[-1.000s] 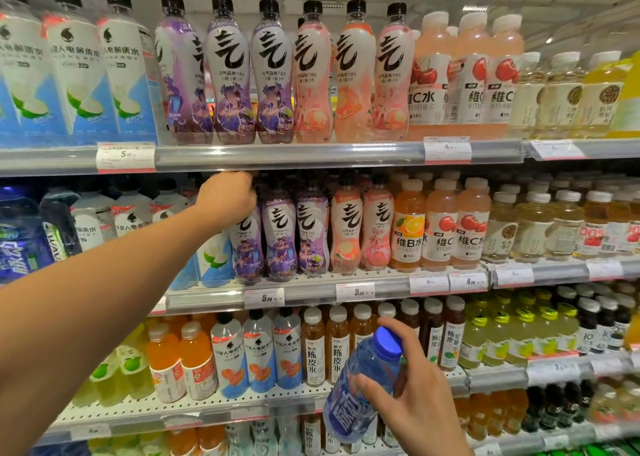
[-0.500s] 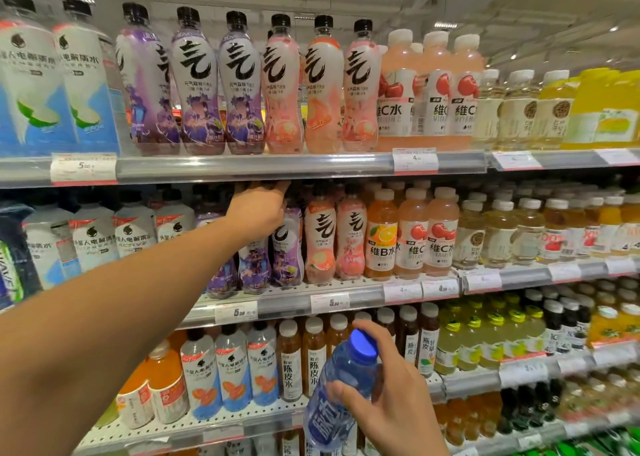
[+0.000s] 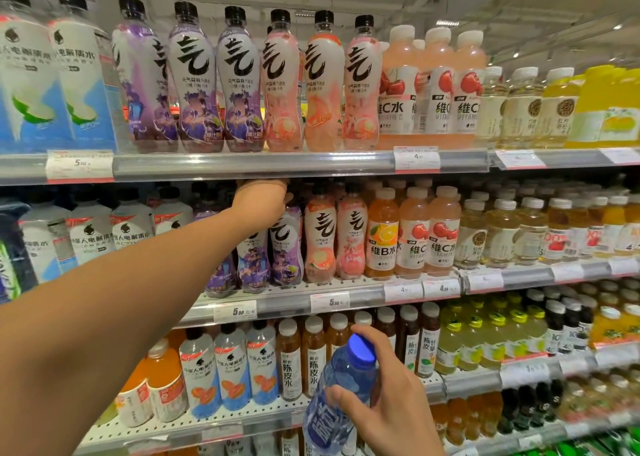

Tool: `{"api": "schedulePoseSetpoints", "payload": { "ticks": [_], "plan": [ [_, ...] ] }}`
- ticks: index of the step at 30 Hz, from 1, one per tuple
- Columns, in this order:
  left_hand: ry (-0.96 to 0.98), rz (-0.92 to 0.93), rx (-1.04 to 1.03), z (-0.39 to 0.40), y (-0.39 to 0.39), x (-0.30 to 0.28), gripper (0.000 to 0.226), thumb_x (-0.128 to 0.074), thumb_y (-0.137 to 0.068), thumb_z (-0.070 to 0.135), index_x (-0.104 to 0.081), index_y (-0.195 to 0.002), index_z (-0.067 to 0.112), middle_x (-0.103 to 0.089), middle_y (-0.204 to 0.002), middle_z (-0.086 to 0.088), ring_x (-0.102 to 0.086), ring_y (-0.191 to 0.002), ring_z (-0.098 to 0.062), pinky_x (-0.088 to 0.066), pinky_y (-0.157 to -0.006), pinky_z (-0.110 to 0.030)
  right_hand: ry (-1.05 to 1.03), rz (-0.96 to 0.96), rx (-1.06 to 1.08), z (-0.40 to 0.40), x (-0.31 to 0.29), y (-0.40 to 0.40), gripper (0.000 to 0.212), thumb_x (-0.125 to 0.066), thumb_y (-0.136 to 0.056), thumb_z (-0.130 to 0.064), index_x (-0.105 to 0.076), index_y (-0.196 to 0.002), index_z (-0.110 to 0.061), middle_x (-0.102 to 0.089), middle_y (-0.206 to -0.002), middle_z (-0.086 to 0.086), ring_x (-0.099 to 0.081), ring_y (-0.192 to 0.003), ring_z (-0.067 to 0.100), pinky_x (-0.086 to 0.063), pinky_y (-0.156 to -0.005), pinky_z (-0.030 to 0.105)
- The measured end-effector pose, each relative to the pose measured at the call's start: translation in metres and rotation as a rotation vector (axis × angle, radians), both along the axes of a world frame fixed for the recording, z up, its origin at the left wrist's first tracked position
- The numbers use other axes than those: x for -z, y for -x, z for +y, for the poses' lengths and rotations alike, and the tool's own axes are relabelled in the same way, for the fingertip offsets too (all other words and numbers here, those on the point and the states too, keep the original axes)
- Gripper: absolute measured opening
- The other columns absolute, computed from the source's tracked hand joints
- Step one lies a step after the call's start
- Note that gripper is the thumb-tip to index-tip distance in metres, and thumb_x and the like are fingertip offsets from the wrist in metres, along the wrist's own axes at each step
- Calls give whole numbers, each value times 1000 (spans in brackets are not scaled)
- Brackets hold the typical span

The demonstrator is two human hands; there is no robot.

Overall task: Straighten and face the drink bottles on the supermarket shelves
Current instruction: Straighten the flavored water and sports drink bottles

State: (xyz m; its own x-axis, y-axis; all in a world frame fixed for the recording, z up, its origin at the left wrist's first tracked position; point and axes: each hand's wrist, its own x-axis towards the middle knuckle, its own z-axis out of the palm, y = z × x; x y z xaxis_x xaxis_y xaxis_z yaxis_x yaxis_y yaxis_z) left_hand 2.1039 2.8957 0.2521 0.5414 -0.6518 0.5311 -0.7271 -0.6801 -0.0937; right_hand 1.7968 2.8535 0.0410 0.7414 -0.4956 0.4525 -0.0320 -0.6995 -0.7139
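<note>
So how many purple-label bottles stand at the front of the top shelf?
3, side by side at the top shelf front: the left purple bottle, the middle purple bottle and the right purple bottle, just left of the pink bottles. More may stand hidden behind them.

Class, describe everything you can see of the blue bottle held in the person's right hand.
The blue bottle is clear blue-tinted plastic with a solid blue screw cap, still on, and a dark blue label bearing large white characters. It tilts, cap up and to the right, low in the frame in front of the lower shelves, touching no shelf. The right hand grips its upper body, fingers curled around it below the cap. Its base runs out of view.
</note>
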Motion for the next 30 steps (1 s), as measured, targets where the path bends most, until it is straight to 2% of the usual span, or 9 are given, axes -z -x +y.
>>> {"api": "schedulePoseSetpoints", "payload": {
  "ticks": [5, 11, 16, 19, 22, 25, 27, 30],
  "plan": [
    [-34, -32, 19, 4, 4, -1, 24, -50, -103, 22, -62, -116, 7, -69, -101, -16, -63, -92, -37, -53, -78, -43, 5, -10, 2, 2, 2, 1, 81, -79, -72, -55, -36, -141, -55, -69, -113, -21, -69, -90, 5, -59, -83, 32],
    [-5, 7, 25, 5, 4, -1, 33, -50, -104, 31, -60, -127, 10, -68, -112, -16, -62, -102, -38, -52, -84, -43, -10, -16, -4, 4, 3, 3, 80, -80, -73, -52, -38, -141, -55, -69, -115, -19, -72, -98, 8, -61, -85, 34],
    [11, 28, 51, 11, 5, -3, 39, -52, -101, 43, -61, -124, 13, -68, -108, -12, -62, -99, -33, -49, -75, -39, 4, -17, -10, 7, 4, 7, 77, -80, -78, -53, -36, -141, -56, -70, -111, -16, -71, -97, 7, -60, -84, 34],
    [13, 3, 59, 21, 15, -1, 49, -52, -99, 48, -54, -135, 16, -65, -100, -12, -61, -94, -32, -47, -72, -39, 22, -26, -9, 10, 0, 10, 73, -80, -80, -50, -36, -137, -57, -71, -106, -15, -70, -90, 4, -58, -77, 26],
    [54, -108, 98, 40, 26, 9, 55, -55, -97, 44, -46, -145, 19, -63, -126, -13, -57, -117, -37, -48, -95, -50, 55, -29, -5, 14, -4, 11, 70, -81, -80, -49, -36, -133, -58, -71, -100, -16, -68, -84, 2, -51, -69, 17],
    [71, -136, 223, 67, 34, 25, 49, -57, -96, 36, -52, -141, 17, -57, -139, -8, -50, -127, -33, -42, -105, -52, 65, -33, -3, 15, -4, 11, 71, -81, -80, -48, -35, -132, -60, -70, -101, -19, -68, -86, 0, -54, -73, 20],
    [103, -112, 294, 91, 38, 38, 39, -59, -95, 29, -59, -132, 18, -61, -133, -4, -53, -122, -29, -45, -102, -47, 63, -38, -9, 16, -3, 10, 71, -81, -80, -48, -34, -133, -61, -69, -102, -20, -68, -85, 2, -56, -73, 27],
    [139, -38, 288, 136, 41, 62, 27, -59, -95, 26, -64, -121, 22, -67, -119, 1, -59, -111, -23, -49, -93, -42, 49, -31, -43, 20, 0, 6, 71, -82, -79, -49, -37, -134, -58, -69, -105, -20, -69, -85, 5, -59, -76, 34]
  ]
}}
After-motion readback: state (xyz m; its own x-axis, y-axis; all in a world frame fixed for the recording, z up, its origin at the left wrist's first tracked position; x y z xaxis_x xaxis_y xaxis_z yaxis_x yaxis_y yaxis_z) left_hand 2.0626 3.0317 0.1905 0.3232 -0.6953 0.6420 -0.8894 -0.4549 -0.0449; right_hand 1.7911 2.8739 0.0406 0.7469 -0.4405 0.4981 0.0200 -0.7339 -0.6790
